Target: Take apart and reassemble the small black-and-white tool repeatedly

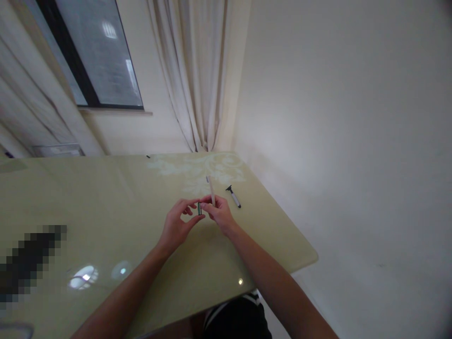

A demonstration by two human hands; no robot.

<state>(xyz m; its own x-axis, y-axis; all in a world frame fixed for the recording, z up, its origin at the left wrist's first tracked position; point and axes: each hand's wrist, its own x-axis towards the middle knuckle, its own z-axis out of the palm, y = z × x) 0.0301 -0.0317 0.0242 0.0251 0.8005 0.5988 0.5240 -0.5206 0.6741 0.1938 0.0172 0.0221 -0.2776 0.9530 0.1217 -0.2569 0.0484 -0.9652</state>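
Note:
Between the fingertips of my left hand [179, 223] is a small dark piece [199, 208] with a greenish face, held upright. My right hand [218, 211] is closed around a pale toothbrush [212, 187], whose bristle end points away from me. The fingertips of my right hand also touch the small dark piece. A razor [234, 197] with a black head and a grey handle lies on the table just to the right of my right hand.
The glossy pale yellow-green table [275, 235] has a rounded right corner beside a white wall. A tiny dark object [148, 156] lies at its back edge. Curtains [192, 70] and a window stand behind. A pixelated dark shape covers the left side.

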